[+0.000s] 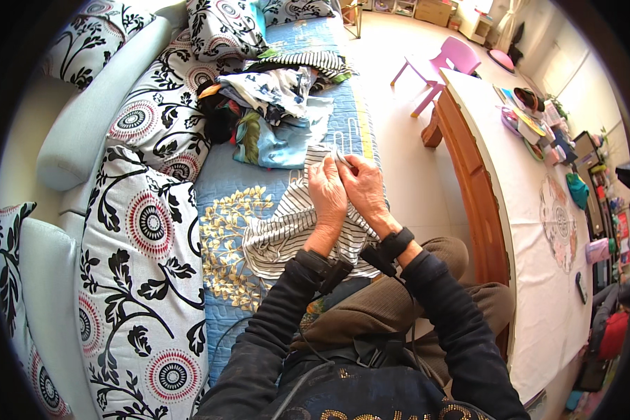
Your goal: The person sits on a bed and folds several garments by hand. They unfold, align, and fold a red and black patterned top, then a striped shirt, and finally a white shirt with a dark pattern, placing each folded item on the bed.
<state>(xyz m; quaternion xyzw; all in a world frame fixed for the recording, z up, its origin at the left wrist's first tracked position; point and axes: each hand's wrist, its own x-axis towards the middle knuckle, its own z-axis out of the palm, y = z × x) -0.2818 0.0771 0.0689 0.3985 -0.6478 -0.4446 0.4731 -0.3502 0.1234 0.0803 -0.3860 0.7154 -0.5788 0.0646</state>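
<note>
A white garment with thin dark stripes (280, 241) lies loosely spread over the blue quilted sofa cover, close to my crossed legs. Both hands meet at its far end, side by side. My left hand (327, 190) is closed on the striped cloth, fingers bent. Close against it, my right hand (362, 183) pinches a raised edge of the same garment between thumb and fingers. Just beyond my hands lies a heap of crumpled clothes (266, 98), with a light blue leaf-printed piece (269, 140) at its near side.
Patterned black, white and red cushions (150, 280) line the left side of the blue sofa cover (224, 199). To the right stands a wooden table with a white cloth (532, 280), holding assorted small items at its far end. A pink chair (441, 66) is beyond it.
</note>
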